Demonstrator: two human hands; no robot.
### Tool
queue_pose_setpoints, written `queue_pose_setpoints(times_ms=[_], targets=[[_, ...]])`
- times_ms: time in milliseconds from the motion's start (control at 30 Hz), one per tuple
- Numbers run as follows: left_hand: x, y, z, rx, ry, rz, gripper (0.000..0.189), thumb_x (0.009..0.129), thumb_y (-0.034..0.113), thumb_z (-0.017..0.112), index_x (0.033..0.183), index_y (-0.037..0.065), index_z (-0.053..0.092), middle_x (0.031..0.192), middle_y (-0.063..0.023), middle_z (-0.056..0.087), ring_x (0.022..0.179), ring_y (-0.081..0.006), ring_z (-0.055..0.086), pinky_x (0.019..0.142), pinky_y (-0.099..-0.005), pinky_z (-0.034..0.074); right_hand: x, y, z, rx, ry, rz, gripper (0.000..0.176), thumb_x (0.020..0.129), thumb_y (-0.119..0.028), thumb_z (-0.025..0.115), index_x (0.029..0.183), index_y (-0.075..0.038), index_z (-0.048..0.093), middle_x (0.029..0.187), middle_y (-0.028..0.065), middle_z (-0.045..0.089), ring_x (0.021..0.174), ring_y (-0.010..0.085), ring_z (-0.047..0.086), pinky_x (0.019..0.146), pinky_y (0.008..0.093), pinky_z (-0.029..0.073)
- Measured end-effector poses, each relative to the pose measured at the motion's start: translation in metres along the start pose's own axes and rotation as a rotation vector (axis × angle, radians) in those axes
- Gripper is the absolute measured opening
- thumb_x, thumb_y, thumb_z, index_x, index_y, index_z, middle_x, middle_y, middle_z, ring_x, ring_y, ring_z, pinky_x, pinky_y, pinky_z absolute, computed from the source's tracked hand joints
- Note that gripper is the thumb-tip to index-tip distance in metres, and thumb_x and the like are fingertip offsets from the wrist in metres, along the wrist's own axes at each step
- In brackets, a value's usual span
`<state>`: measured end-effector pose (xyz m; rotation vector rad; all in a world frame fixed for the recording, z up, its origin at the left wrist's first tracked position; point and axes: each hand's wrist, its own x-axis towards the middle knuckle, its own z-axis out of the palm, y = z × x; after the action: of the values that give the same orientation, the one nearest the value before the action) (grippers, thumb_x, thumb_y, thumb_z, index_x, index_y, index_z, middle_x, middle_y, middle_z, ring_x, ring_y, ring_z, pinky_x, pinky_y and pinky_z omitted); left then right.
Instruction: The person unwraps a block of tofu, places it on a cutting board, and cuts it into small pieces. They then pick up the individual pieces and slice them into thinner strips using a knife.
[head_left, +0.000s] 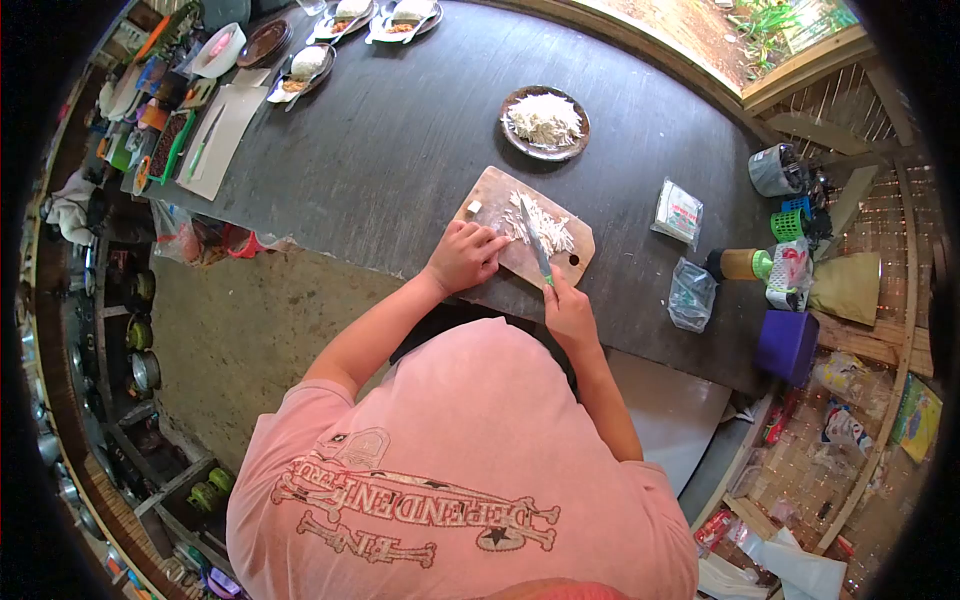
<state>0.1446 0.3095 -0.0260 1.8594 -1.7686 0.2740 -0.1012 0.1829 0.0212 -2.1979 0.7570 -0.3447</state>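
Observation:
A wooden cutting board (490,190) lies at the table's near edge, with thin white shreds (550,232) spread over its middle and right part. My right hand (570,312) is closed round the green handle of a knife (534,236), whose blade lies over the shreds, pointing away from me. My left hand (466,255) rests at the board's left near edge, fingers curled together beside the shreds; whatever they may hold is hidden. A small pale block (474,207) sits on the board just beyond that hand. Behind the board, a brown plate (511,142) holds a heap of white shreds (545,120).
On the dark table (400,150), plates with rice (308,64) stand at the far left, near a cardboard sheet (225,140). To the right are a packet (678,212), a clear plastic bag (691,295), a jar (738,264) and a purple container (786,347).

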Motion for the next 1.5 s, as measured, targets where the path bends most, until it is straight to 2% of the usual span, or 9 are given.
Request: queue_pose_setpoints(times_ms=[67, 233, 867, 1067, 1333, 1467, 1500], targets=[[0.0, -0.001, 0.001, -0.005, 0.004, -0.006, 0.031, 0.092, 0.023, 0.076, 0.123, 0.021, 0.078, 0.105, 0.0031, 0.066, 0.1, -0.0176, 0.066, 0.094, -0.0406, 0.046, -0.004, -0.01, -0.002, -0.011, 0.035, -0.012, 0.044, 0.107, -0.015, 0.065, 0.149, -0.003, 0.062, 0.099, 0.0297, 0.075, 0.094, 0.0522, 0.073, 0.08, 0.0587, 0.056], [0.0, -0.002, 0.0, -0.034, 0.019, -0.014, 0.029, 0.092, 0.024, 0.076, 0.121, 0.02, 0.077, 0.105, 0.0028, 0.066, 0.1, -0.0175, 0.066, 0.093, -0.0418, 0.046, -0.019, -0.015, 0.003, -0.175, -0.049, -0.019, 0.043, 0.106, -0.014, 0.066, 0.148, -0.004, 0.063, 0.092, 0.0266, 0.074, 0.085, 0.049, 0.072, 0.076, 0.0584, 0.057], [-0.001, -0.007, -0.001, -0.096, 0.005, -0.049, 0.032, 0.089, 0.026, 0.078, 0.12, 0.02, 0.076, 0.106, 0.0018, 0.068, 0.101, -0.0189, 0.066, 0.092, -0.0427, 0.045, -0.035, -0.037, 0.014, -0.305, -0.057, 0.072, 0.042, 0.106, -0.015, 0.067, 0.146, -0.002, 0.063, 0.09, 0.0255, 0.074, 0.085, 0.0484, 0.073, 0.075, 0.0588, 0.057], [-0.002, -0.009, 0.0, -0.094, -0.005, -0.044, 0.03, 0.09, 0.027, 0.078, 0.119, 0.02, 0.075, 0.107, 0.0017, 0.068, 0.101, -0.0189, 0.065, 0.091, -0.0426, 0.045, -0.037, -0.039, 0.019, -0.318, -0.031, 0.105, 0.041, 0.107, -0.017, 0.067, 0.146, -0.005, 0.063, 0.092, 0.0247, 0.075, 0.086, 0.047, 0.074, 0.075, 0.0581, 0.058], [-0.001, -0.01, -0.001, -0.092, -0.009, -0.042, 0.027, 0.09, 0.027, 0.078, 0.115, 0.02, 0.075, 0.107, 0.0021, 0.067, 0.101, -0.0184, 0.065, 0.091, -0.0428, 0.045, -0.034, -0.042, 0.019, -0.539, -0.073, 0.125, 0.04, 0.108, -0.02, 0.066, 0.146, -0.008, 0.063, 0.087, 0.0207, 0.074, 0.084, 0.0435, 0.076, 0.072, 0.0567, 0.059], [-0.004, -0.011, 0.002, -0.116, -0.012, -0.043, 0.027, 0.09, 0.028, 0.078, 0.115, 0.019, 0.075, 0.106, 0.0015, 0.066, 0.101, -0.0183, 0.065, 0.091, -0.0423, 0.044, -0.035, -0.029, 0.04, -0.55, -0.031, 0.212, 0.041, 0.109, -0.019, 0.063, 0.149, -0.009, 0.064, 0.087, 0.022, 0.075, 0.082, 0.0443, 0.075, 0.068, 0.0525, 0.06], [-0.004, -0.011, 0.002, -0.113, -0.018, -0.049, 0.028, 0.09, 0.028, 0.078, 0.116, 0.019, 0.075, 0.106, 0.0012, 0.066, 0.101, -0.0183, 0.065, 0.091, -0.0422, 0.044, -0.037, -0.01, 0.045, -0.309, -0.01, 0.221, 0.042, 0.11, -0.019, 0.063, 0.151, -0.009, 0.065, 0.082, 0.0206, 0.072, 0.078, 0.0402, 0.076, 0.065, 0.0494, 0.059]])
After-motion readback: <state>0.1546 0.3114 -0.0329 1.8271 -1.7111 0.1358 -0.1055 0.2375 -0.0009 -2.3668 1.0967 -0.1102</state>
